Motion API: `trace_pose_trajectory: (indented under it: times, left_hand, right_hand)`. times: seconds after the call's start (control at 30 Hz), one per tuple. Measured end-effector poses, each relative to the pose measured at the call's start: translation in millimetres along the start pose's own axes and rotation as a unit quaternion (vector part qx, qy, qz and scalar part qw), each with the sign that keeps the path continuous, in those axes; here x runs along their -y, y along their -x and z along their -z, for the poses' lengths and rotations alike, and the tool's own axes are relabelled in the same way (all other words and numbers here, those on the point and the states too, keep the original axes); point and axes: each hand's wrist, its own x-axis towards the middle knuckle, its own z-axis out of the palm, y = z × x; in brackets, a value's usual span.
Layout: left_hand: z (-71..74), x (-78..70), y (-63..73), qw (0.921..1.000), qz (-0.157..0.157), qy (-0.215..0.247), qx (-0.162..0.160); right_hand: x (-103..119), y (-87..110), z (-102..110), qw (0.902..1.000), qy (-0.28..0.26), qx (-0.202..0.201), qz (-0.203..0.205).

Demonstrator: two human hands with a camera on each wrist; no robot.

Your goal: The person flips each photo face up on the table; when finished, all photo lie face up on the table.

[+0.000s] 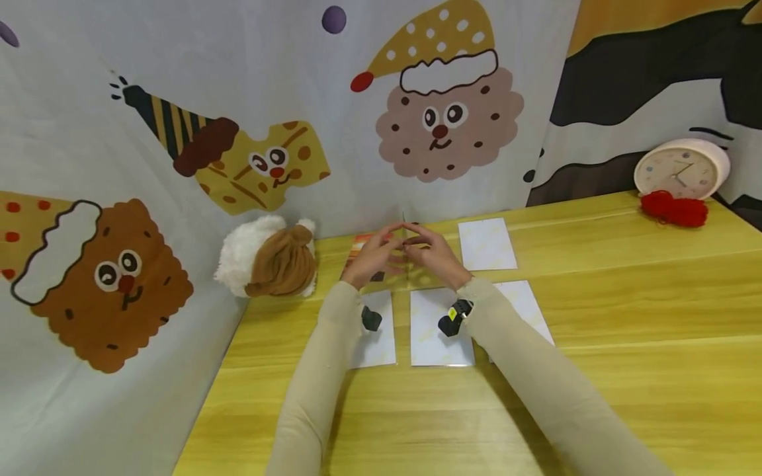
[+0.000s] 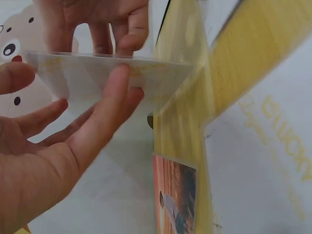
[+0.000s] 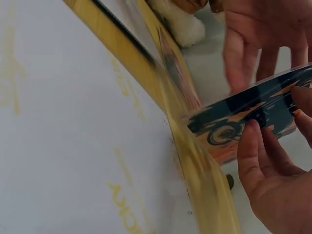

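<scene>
Both hands hold a laminated photo card [image 3: 224,134] upright between them, over the far part of the table. My left hand [image 1: 376,256] is on the card's white back, its fingertips against the plastic in the left wrist view. On the picture side, which shows a motorcycle in orange and dark teal, the thumb and fingers of my right hand [image 1: 439,258] are pressed to the card. From the head view the card appears almost edge-on. Just beyond the left hand lies another photo card [image 2: 176,195], face up with an orange sunset scene, partly covered by that hand.
White-backed cards lie on the wooden table [image 1: 417,423]: one at the back [image 1: 488,244], several in the front row [image 1: 434,347]. A plush toy [image 1: 268,258] sits at the left. Far right are a round clock [image 1: 681,168] and red yarn [image 1: 674,209]. A printed cloth [image 1: 357,192] hangs behind.
</scene>
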Motion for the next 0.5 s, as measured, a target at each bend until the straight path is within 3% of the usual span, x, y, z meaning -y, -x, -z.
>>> trace_pose_trajectory:
  times: [0.17,0.33,0.5]
  left_hand:
    - [-2.1,-1.1,-2.4,0.9994,-0.029,-0.004,-0.019]
    - [-4.6,-1.0,-2.7,0.996,-0.059,-0.054,-0.041]
    - [-5.7,-0.4,-3.1,0.989,-0.066,-0.106,-0.079]
  right_hand:
    - [1.1,-0.6,-0.7,0.9997,0.021,-0.011,0.01]
    - [-0.9,-2.3,-2.7,0.9992,0.032,-0.022,0.011]
    - [-3.0,-3.1,-6.3,0.9979,0.059,-0.025,0.011]
